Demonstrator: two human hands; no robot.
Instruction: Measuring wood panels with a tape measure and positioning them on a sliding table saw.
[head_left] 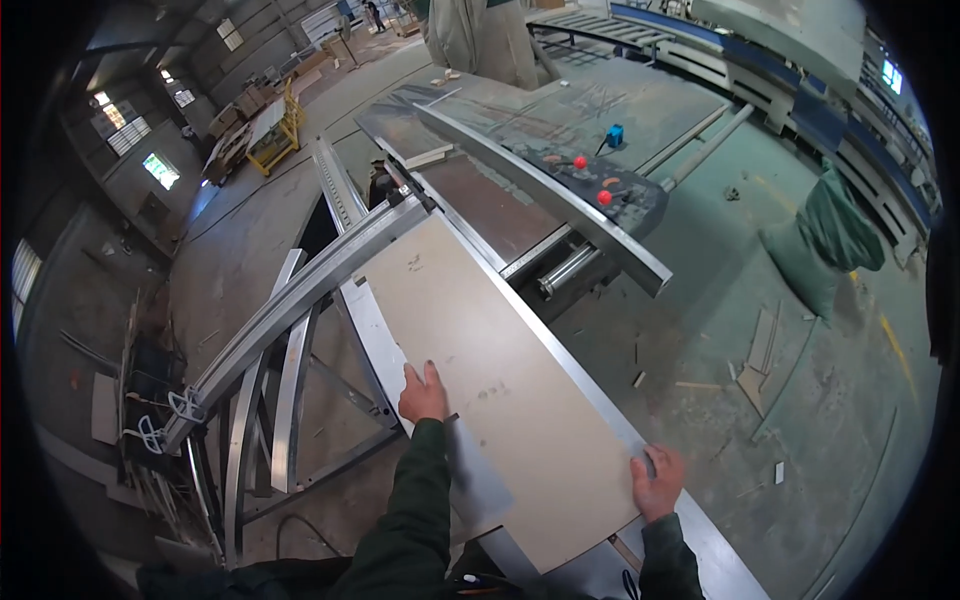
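A long beige board (500, 375) lies flat along the sliding table of a panel saw, its far end against a metal crosscut fence (300, 295). My left hand (422, 393) holds the board's left edge about halfway along, thumb and forefinger apart. At the near right corner, my right hand (658, 482) grips the right edge, with the fingers bent and partly hidden. Under the board, a pale strip of the lower surface (378, 325) shows along its left side. Both dark green sleeves come in from below.
A metal rip fence (560, 190) spans the saw table beyond the board. Two red knobs (604, 198) and a blue block (615, 133) are near it. A green sack (825, 245) and wood offcuts (762, 360) lie on the right-hand floor. Another person (480, 40) stands behind the saw.
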